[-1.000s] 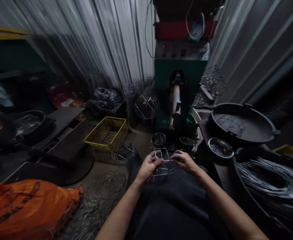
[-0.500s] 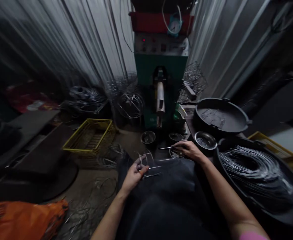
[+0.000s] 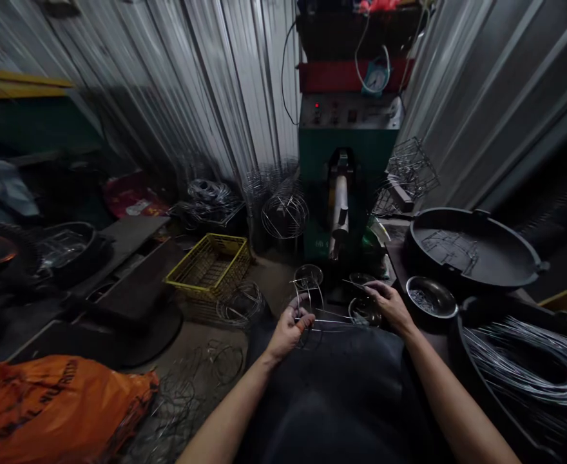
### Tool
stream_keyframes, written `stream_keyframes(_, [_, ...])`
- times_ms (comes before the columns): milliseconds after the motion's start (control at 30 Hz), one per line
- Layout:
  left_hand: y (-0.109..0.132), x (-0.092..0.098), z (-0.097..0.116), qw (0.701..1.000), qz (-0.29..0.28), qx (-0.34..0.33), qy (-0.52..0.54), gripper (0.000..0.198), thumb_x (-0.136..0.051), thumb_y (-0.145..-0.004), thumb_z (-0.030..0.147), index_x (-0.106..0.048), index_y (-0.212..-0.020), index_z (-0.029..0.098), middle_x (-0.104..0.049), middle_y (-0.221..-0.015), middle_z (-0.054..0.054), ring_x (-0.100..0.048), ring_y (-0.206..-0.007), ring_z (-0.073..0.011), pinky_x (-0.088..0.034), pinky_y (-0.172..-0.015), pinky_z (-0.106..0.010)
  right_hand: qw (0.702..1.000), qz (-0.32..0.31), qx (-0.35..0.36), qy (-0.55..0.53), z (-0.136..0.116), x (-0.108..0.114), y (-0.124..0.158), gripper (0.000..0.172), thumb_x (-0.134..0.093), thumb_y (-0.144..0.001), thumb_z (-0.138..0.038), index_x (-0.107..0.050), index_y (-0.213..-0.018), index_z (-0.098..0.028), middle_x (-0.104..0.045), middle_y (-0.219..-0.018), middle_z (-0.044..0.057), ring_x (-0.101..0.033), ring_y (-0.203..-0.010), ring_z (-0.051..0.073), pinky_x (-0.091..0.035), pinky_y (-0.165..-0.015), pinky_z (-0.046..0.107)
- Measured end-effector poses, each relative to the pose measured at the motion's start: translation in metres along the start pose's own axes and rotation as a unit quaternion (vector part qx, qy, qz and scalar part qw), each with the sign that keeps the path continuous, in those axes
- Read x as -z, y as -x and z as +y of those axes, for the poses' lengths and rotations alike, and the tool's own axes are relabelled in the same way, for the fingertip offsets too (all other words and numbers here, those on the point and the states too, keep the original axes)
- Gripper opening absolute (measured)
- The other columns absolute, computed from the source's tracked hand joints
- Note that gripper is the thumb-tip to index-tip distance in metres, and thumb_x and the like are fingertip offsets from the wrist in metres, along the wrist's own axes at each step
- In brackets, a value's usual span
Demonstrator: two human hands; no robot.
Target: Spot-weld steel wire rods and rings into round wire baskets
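My left hand (image 3: 290, 327) is closed, its thumb and fingers pinching a small bent wire frame (image 3: 316, 296) with curved sides. Thin straight wires stretch from that hand to the right, above the dark apron (image 3: 332, 386) on my lap. In my right hand (image 3: 388, 304) a thin metal rod (image 3: 354, 283) is pinched between the fingertips, its free end pointing left. The two hands are apart, in front of the green machine (image 3: 315, 222). Below the right hand a small metal bowl (image 3: 361, 317) is partly hidden.
A metal arm (image 3: 340, 212) juts from the machine. On the right are a bowl of small metal pieces (image 3: 431, 312), a round black pan (image 3: 520, 258) and a tub of wire (image 3: 539, 361). Leftward stand a yellow basket (image 3: 206, 293), loose wire (image 3: 182, 399) and an orange sack (image 3: 56, 412).
The view has swung left, so the surroundings sit further right and lower. The wire frame in my left hand has turned more upright. Both hands keep their hold.
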State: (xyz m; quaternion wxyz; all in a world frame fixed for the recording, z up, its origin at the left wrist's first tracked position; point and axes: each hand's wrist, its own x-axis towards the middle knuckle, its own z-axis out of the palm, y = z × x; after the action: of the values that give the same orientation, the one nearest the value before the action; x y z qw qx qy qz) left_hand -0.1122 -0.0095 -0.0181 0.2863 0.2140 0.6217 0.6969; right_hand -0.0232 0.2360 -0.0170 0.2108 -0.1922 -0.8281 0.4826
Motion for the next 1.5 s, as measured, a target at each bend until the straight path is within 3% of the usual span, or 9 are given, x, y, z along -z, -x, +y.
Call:
stream_keyframes(167, [-0.027,-0.008,-0.005,0.999,-0.022,-0.014,0.022,0.061,-0.062,-0.069,0.032,-0.039,-0.123,0.018,-0.045,-0.061,0.005,-0.042,-0.058,-0.0076,-0.032,-0.056,-0.02,0.991,-0.001,0.128,0.043,-0.003,-0.004,-0.008,0.019,-0.05,-0.078,-0.035,-0.063,-0.083,-0.022,-0.06,-0.081,0.003,-0.055,-0.082,0.018,-0.04,-0.075,0.031])
stream_keyframes(333, [-0.05,-0.015,-0.008,0.999,-0.017,-0.011,0.044,0.064,-0.064,-0.066,0.034,-0.041,-0.124,0.019,-0.046,-0.063,0.005,-0.043,-0.057,-0.0072,-0.032,-0.055,-0.019,0.979,-0.01,0.172,0.113,0.006,-0.01,-0.024,0.016,-0.048,-0.081,-0.031,-0.062,-0.084,-0.024,-0.058,-0.079,0.003,-0.054,-0.078,0.017,-0.038,-0.074,0.031])
stream_keyframes(600, [-0.08,-0.015,-0.012,0.998,-0.015,-0.013,0.06,0.067,-0.066,-0.065,0.033,-0.04,-0.125,0.019,-0.049,-0.062,0.004,-0.047,-0.061,-0.0086,-0.035,-0.062,-0.021,0.97,-0.005,0.189,0.155,0.013,-0.01,-0.048,0.018,-0.046,-0.083,-0.032,-0.062,-0.083,-0.023,-0.057,-0.078,0.003,-0.053,-0.076,0.017,-0.035,-0.075,0.033])
stream_keyframes(833, [-0.098,-0.017,-0.015,0.998,-0.019,-0.014,0.064,0.065,-0.065,-0.066,0.031,-0.04,-0.125,0.02,-0.047,-0.063,0.005,-0.043,-0.059,-0.0068,-0.032,-0.059,-0.019,0.965,-0.008,0.195,0.173,0.017,-0.005,-0.066,0.015,-0.048,-0.083,-0.028,-0.062,-0.085,-0.024,-0.057,-0.079,0.002,-0.053,-0.077,0.017,-0.034,-0.077,0.034])
stream_keyframes(1200, [-0.111,-0.018,-0.019,0.998,-0.009,-0.014,0.053,0.064,-0.065,-0.067,0.032,-0.04,-0.125,0.022,-0.048,-0.062,0.005,-0.041,-0.054,-0.006,-0.03,-0.051,-0.018,0.96,-0.015,0.213,0.179,0.023,-0.003,-0.081,0.017,-0.046,-0.083,-0.029,-0.062,-0.087,-0.023,-0.058,-0.081,0.004,-0.053,-0.078,0.017,-0.038,-0.075,0.032])
stream_keyframes(1500, [-0.118,-0.018,-0.018,0.997,-0.004,-0.003,0.072,0.064,-0.068,-0.063,0.03,-0.044,-0.122,0.023,-0.047,-0.066,0.005,-0.044,-0.059,-0.0063,-0.034,-0.057,-0.018,0.964,-0.019,0.209,0.164,0.026,-0.002,-0.091,0.018,-0.046,-0.083,-0.03,-0.063,-0.085,-0.023,-0.059,-0.08,0.003,-0.053,-0.077,0.016,-0.038,-0.076,0.032])
